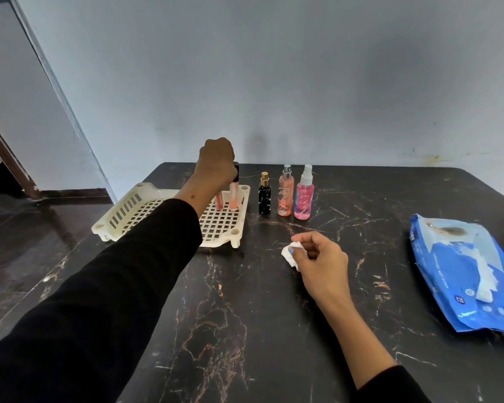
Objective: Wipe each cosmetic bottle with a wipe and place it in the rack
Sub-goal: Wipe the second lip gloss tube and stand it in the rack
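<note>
A cream slotted rack (134,205) sits at the table's back left. My left hand (216,162) reaches over its far right corner and grips the black cap of a slim peach tube (233,197) standing upright in the rack. A second, darker orange tube (218,201) stands just left of it, partly hidden by my wrist. To the right of the rack stand a black bottle with a gold cap (264,194), a peach spray bottle (285,191) and a pink spray bottle (304,194). My right hand (320,260) hovers over the table's middle, pinching a crumpled white wipe (291,254).
A blue pack of wet wipes (463,271) lies at the right edge of the dark marble table (230,330), with a white wipe sticking out of its opening. A pale wall rises directly behind the table. The floor drops away to the left of the rack.
</note>
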